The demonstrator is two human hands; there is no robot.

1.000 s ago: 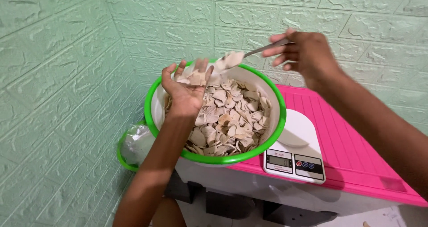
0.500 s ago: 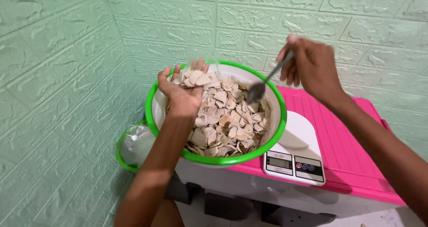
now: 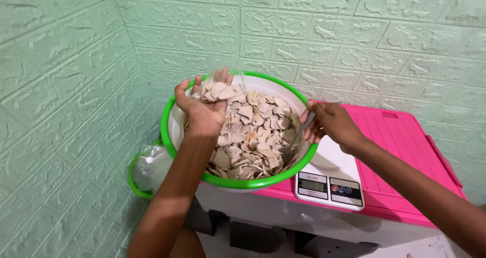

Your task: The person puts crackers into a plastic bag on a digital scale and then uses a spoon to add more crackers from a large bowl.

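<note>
A white bowl with a green rim (image 3: 172,139) stands on a white kitchen scale (image 3: 329,184) and is full of pale beige chips (image 3: 253,131). My left hand (image 3: 202,106) is raised over the bowl's far left side, cupped around a handful of the chips. My right hand (image 3: 329,124) is at the bowl's right rim and grips a metal spoon (image 3: 292,141) whose tip is dug into the chips.
The scale sits on a pink lid (image 3: 405,151) of a white container. A second green-rimmed bowl (image 3: 144,169) with a clear bag in it sits lower left. Green brick-pattern walls close in on the left and behind.
My right hand came down from above the bowl to its right rim, pushing the spoon into the chips. My left hand stays lifted with its handful.
</note>
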